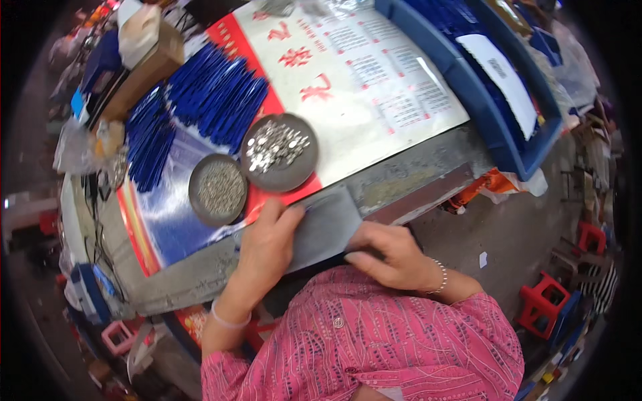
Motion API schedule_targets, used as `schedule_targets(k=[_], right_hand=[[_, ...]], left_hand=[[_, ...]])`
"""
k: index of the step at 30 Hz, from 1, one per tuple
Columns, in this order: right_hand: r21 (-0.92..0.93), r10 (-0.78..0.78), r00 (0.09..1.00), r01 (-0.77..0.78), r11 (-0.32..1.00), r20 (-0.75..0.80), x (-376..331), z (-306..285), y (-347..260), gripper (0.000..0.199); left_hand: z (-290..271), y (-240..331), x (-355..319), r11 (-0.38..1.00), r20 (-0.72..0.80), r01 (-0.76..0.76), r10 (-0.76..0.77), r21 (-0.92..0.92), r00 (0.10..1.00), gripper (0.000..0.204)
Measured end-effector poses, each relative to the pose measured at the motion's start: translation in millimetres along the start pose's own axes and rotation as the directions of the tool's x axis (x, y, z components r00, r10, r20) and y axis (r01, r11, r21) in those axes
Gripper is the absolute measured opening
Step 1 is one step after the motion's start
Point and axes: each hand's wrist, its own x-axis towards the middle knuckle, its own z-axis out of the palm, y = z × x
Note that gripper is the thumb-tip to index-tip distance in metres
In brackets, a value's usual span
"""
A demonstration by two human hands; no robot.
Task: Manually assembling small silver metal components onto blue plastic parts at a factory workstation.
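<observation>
A flat grey slab (326, 227) lies at the near edge of the workbench, just in front of me. My left hand (266, 246) grips its left side, thumb on top. My right hand (388, 255) holds its lower right corner, fingers curled around the edge. Just beyond the slab stand two round grey dishes: one (279, 152) holds small shiny metal pieces, the other (218, 190) is full of fine grey grains. Behind them lies a heap of thin blue sticks (200, 107).
A big printed sheet (374, 73) in red, white and blue covers the bench. A blue plastic crate (495, 80) sits at the right, a cardboard box (144, 67) at the far left. Red stools (545, 301) stand on the floor at the right.
</observation>
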Motion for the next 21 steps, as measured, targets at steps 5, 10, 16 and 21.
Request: schedule_targets(k=[5, 10, 16, 21], right_hand=[[0.006, 0.059, 0.998, -0.059, 0.998, -0.016, 17.9, 11.7, -3.7, 0.016], [0.062, -0.165, 0.979, 0.174, 0.983, -0.122, 36.2, 23.3, -9.8, 0.013], [0.097, -0.210, 0.962, 0.229, 0.969, -0.174, 39.8, 28.7, -13.2, 0.015], [-0.091, -0.371, 0.890, 0.360, 0.928, -0.264, 40.6, 38.9, 2.3, 0.016]], left_hand=[[-4.3, 21.5, -37.7, 0.763, -0.116, 0.104, -0.229, -0.638, 0.967, 0.023], [7.7, 59.0, -39.9, 0.361, -0.131, 0.043, -0.445, -0.932, 0.886, 0.022], [31.5, 68.3, -41.1, 0.222, -0.246, -0.159, -0.449, -0.962, 0.859, 0.025], [32.5, 73.6, -45.8, 0.257, -0.185, -0.078, -0.426, -0.963, 0.886, 0.028]])
